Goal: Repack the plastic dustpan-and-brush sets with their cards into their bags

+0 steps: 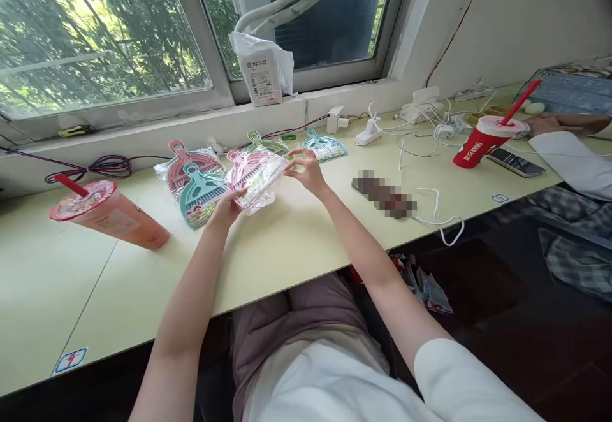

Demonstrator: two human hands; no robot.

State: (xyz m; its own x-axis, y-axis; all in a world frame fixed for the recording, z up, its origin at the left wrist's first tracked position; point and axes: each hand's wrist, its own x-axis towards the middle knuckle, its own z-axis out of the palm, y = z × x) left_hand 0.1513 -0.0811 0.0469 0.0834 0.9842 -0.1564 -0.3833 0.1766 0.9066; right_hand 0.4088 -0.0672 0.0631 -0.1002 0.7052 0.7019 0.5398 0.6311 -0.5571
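1. Item in hand: a pink plastic mini dustpan-and-brush set in a clear crinkled wrapper (255, 180), held just above the pale green surface (287, 243), at centre of view.
2. Left hand (224, 210): at 7 o'clock of the packet, grip closed on its lower-left edge, thumb on top and fingers beneath.
3. Right hand (308, 170): at 3 o'clock of the packet, fingertips pinched together on the wrapper's upper-right corner.
4. Adjacent stock: a teal wrapped set (199, 196) just beside the packet at 9 o'clock; a second pink wrapped set (187, 162) at 10 o'clock; a green set (265, 144) and another teal set (324, 146) between 12 and 1 o'clock, near the window ledge.
5. Hazard, left: an orange drink in a sealed plastic cup with a red straw (112, 217) sits well out at 9 o'clock. In my judgement a wide elbow swing could topple it.
6. Hazard, right: a white cable (442, 221) loops over the surface edge at 3 o'clock, and a red cup (482, 143) stands beyond it at 2 o'clock beside a co-worker's sleeve (571, 160). A snagged cable could drag things off.
7. Hazard, handling: the wrapper looks slick; a two-corner pinch could slip or tear the film.
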